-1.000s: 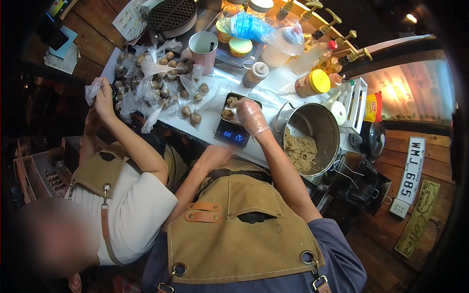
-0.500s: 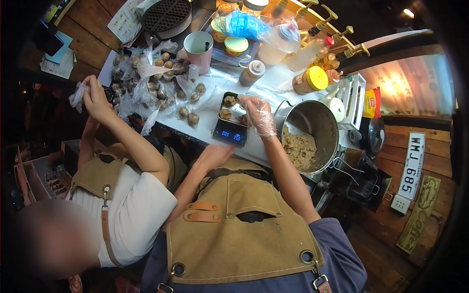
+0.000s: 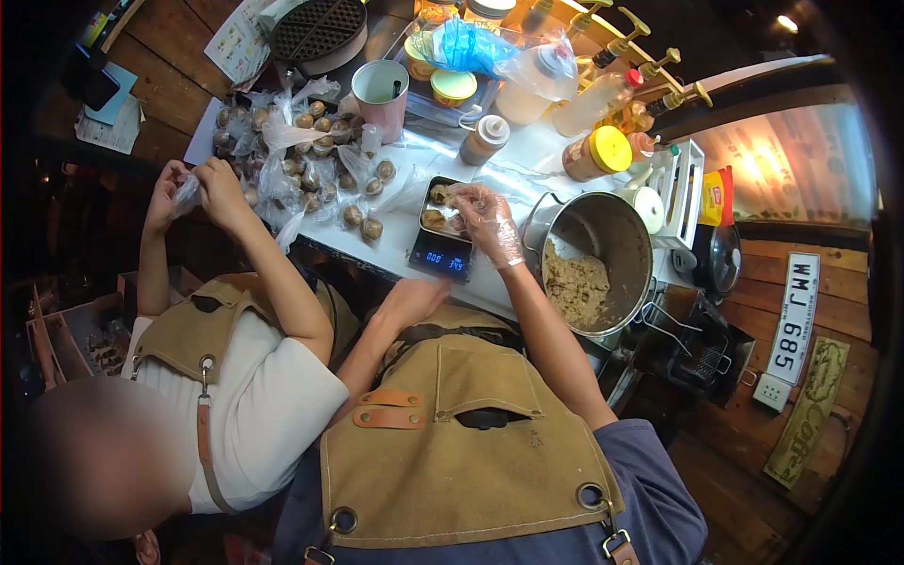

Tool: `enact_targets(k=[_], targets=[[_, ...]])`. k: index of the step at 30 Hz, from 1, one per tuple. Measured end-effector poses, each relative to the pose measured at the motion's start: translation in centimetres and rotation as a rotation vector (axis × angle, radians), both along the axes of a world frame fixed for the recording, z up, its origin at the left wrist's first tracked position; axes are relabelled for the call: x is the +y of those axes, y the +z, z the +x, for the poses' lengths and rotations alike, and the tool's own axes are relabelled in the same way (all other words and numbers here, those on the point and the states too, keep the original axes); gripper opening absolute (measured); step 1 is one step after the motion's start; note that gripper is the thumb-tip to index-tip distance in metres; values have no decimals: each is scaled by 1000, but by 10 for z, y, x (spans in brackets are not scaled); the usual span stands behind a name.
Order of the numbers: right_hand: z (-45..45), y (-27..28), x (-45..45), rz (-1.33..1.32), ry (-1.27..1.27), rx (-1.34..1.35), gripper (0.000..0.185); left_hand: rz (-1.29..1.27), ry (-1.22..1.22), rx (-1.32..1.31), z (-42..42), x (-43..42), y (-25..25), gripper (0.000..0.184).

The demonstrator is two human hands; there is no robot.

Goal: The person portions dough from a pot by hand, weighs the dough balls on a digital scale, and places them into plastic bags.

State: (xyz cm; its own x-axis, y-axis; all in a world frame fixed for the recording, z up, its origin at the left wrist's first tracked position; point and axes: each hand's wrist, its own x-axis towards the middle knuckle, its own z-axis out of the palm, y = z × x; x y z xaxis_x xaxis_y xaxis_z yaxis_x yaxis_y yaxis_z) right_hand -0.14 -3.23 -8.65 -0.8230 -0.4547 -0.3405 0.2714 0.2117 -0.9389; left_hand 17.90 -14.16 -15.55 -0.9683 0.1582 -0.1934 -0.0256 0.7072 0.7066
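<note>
My right hand (image 3: 488, 224), in a clear plastic glove, is over the right side of a small metal tray (image 3: 426, 195) on a digital scale (image 3: 443, 260). Its fingers are bent together at the tray; what they pinch is too small to make out. Dough balls (image 3: 433, 219) lie in the tray. The scale's blue display is lit. My left hand (image 3: 420, 299) rests at the table edge just below the scale, its fingers partly hidden. Right of my right hand stands a large metal pot (image 3: 629, 247) with dough (image 3: 576, 287) inside.
Bagged balls (image 3: 311, 160) are piled on the left of the table (image 3: 527, 179). A co-worker at my left holds a plastic bag (image 3: 185, 195) in both hands. Behind stand a cup (image 3: 380, 99), a squeeze bottle (image 3: 485, 140), a yellow-lidded jar (image 3: 598, 153) and pump bottles.
My right hand lifted to the tray's right edge, then moved back in over it. The co-worker's two hands have come together on the bag. My left hand stayed in place.
</note>
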Motion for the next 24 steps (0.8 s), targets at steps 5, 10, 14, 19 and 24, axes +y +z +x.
enact_targets(k=[5,10,14,19,24], targets=[[-1,-7,5,86,68,74,19,-23,-6,9,0,0,3,28],[4,22,7,-11,58,143,15,-40,-25,1,2,1,-3,29],[6,68,22,-118,51,245,17,-13,-29,-2,2,-1,-2,31],[-2,118,73,-160,-181,196,19,-34,-33,-22,1,1,1,31],[-26,64,155,110,-166,402,14,-72,-54,-11,0,2,-5,31]])
